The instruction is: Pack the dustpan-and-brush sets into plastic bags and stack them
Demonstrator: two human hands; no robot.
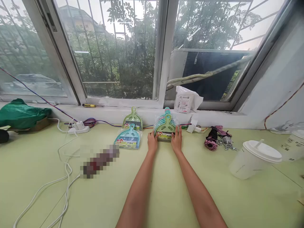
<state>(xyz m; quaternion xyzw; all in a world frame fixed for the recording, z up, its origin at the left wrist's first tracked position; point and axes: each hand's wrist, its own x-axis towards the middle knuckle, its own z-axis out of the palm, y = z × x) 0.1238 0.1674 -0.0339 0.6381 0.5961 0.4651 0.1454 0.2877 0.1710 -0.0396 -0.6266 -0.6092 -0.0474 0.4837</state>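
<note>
A stack of small dustpan-and-brush sets (164,128) in clear wrapping leans at the back of the table, with a green one in front and teal and pink handles behind. At its left edge my left hand (152,142) presses with bent fingers. Along the right edge my right hand (176,139) lies with its fingers upward, so the stack is held between both hands. To the left, a light blue dustpan set (129,138) rests in front of a green dustpan set (133,119), both wrapped. The undersides of my fingers are partly hidden.
White cables (68,171) and a power strip (79,128) lie at left, near a pixelated object (101,161). On the right are a folded umbrella (211,139), keys (226,141) and a lidded cup (254,161). A white package (186,100) stands on the sill.
</note>
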